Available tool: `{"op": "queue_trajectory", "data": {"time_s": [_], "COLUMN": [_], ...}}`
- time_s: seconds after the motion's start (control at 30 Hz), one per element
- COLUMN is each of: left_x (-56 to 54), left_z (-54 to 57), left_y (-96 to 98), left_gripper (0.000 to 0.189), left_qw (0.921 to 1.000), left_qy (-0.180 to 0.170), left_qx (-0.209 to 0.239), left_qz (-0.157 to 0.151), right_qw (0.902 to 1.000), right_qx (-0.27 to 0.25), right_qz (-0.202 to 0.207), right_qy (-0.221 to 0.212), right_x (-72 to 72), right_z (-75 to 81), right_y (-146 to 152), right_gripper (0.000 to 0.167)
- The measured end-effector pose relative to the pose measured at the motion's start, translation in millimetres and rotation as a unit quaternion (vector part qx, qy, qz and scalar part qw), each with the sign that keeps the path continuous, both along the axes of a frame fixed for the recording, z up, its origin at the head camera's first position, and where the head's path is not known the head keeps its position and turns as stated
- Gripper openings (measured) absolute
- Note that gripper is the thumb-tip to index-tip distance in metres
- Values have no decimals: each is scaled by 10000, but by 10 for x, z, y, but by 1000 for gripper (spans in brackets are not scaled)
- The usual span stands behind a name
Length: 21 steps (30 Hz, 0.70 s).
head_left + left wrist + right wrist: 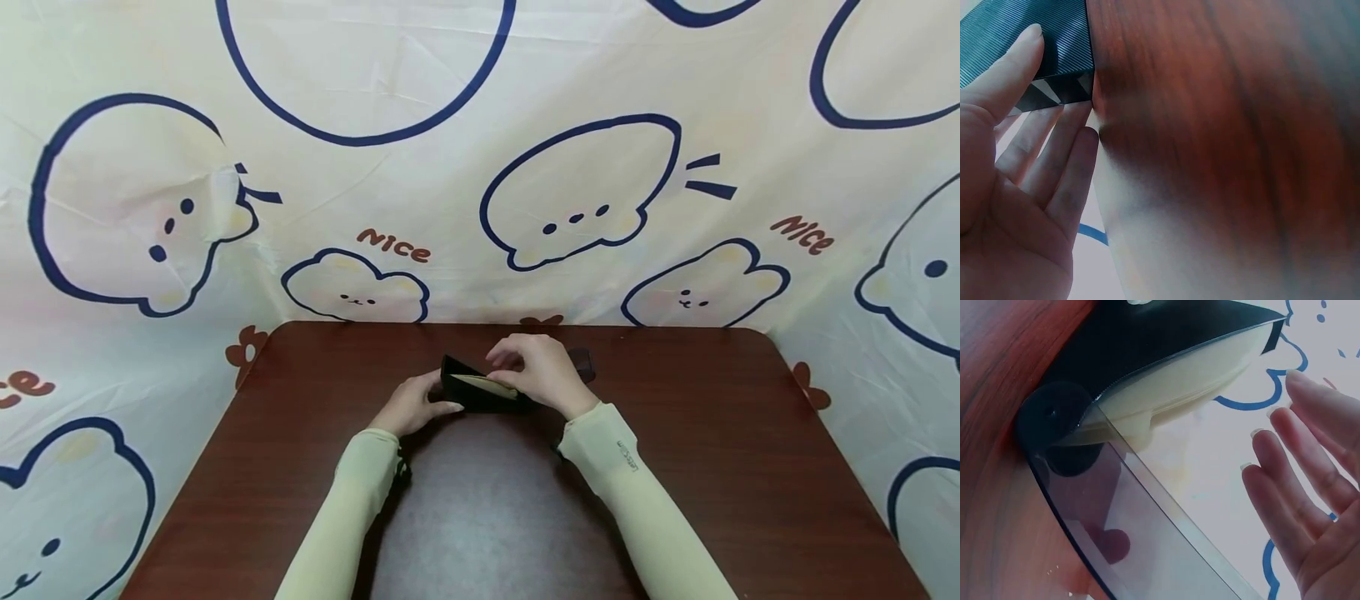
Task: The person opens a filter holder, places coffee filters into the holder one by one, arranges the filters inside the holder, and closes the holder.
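Observation:
A black box with a ribbed face and a pale cream, layered filling stands tilted near the table's far side. My left hand grips its left end, thumb on the ribbed face and fingers underneath. Over the box's right part hovers my right hand, its fingers loosely bent with nothing seen between them. The right wrist view has those fingers apart from the cream filling. A smoky see-through lid hangs swung out from a round hinge. What the filling is, I cannot tell.
The box is over a dark red-brown wooden table with rounded far corners. Behind and beside it hangs a pale cloth printed with blue-outlined cartoon animals. Both forearms wear light sleeves.

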State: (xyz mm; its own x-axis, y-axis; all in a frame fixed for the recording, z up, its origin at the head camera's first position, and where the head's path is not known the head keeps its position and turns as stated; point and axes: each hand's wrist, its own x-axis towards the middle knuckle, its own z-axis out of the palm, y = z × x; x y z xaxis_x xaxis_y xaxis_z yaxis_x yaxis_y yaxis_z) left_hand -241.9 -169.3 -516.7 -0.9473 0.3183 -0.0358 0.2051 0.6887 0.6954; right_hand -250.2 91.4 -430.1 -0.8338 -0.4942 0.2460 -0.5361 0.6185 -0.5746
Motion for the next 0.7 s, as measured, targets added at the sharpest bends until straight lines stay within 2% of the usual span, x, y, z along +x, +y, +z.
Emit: {"op": "queue_trajectory", "data": {"time_s": [0.43,0.7], "left_x": [11,11], "left_z": [4,8], "left_y": [-5,-6], "left_gripper": [45,46], "left_qw": [9999,9999], "left_qy": [-87,-115], "left_qx": [33,-16], "left_qz": [-37,6], "right_qw": [9988,9983], "right_qx": [-155,-230], "right_qz": [-298,-536], "right_qy": [369,-19], "right_x": [111,121], "right_z": [141,175], "right_y": [385,692], "right_gripper": [25,35]}}
